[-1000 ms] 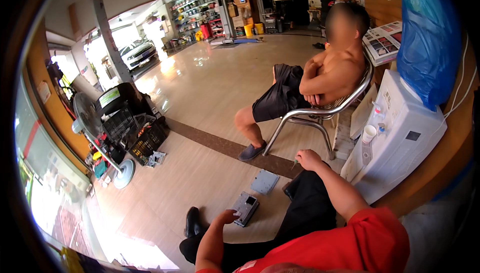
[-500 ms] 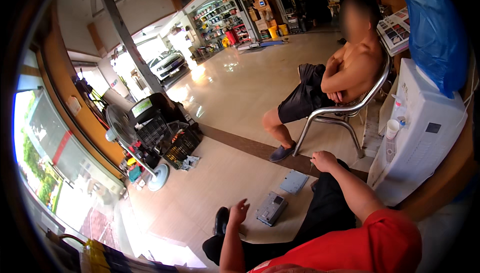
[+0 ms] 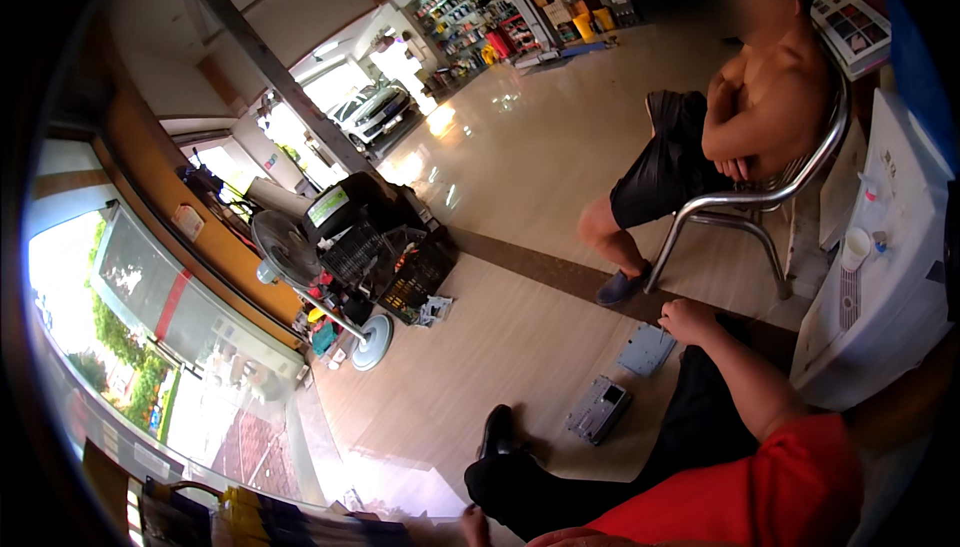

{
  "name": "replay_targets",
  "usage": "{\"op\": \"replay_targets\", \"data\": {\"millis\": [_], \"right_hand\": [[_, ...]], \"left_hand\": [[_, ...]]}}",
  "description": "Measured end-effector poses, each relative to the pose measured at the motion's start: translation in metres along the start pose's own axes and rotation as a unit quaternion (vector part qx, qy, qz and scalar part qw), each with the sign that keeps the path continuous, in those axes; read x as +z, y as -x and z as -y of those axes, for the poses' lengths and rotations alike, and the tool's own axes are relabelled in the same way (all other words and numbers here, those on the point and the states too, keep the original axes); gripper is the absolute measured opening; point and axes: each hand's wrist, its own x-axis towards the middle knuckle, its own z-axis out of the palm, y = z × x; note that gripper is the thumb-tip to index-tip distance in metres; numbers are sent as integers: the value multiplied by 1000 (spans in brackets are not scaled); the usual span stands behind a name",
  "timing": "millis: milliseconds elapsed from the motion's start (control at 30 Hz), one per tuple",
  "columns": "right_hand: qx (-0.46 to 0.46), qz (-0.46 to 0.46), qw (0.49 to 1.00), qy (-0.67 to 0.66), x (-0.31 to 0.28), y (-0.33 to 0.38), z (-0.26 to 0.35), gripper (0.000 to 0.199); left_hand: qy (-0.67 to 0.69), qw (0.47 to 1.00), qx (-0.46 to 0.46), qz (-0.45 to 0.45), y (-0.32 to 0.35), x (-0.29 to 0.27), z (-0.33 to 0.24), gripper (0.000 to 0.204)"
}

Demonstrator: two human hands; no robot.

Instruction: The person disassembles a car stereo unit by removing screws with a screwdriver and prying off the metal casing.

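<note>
My right hand [image 3: 688,322] is closed above my right knee, near a flat grey metal plate [image 3: 645,350] on the floor. Whatever its fingers hold is too small to make out. My left hand [image 3: 475,524] shows only in part at the lower edge, beside my bent left leg, and its fingers cannot be read. Between my legs a boxy grey metal device [image 3: 599,411] lies on the tiles, just nearer than the plate. Neither hand touches the device or the plate.
Another person [image 3: 765,117] sits arms folded on a metal-framed chair [image 3: 745,209]. To the right stands a white water dispenser [image 3: 885,237] holding a paper cup [image 3: 855,249]. A standing fan [image 3: 371,343] and a black crate [image 3: 418,277] are at the left; a car [image 3: 370,112] is far behind.
My left hand has dropped back from beside the device to the lower edge. My right hand stays closed near the knee. The view has turned left, shifting the scene rightward.
</note>
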Motion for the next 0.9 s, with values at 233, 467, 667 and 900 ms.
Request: {"op": "replay_targets", "data": {"millis": [233,467,667,900], "right_hand": [[-24,-2,1000,8,6,-6,-3,26],[-6,1,1000,2,4,-4,-4,26],[-2,-20,999,32,-1,6,-13,24],[-17,-14,999,44,5,0,-9,25]], "left_hand": [[-54,996,48,46,9,-1,-62,33],[-82,993,71,55,-4,-12,-83,34],[-99,987,99,78,-15,-4,-102,35],[-105,985,110,81,-22,-8,-111,36]]}}
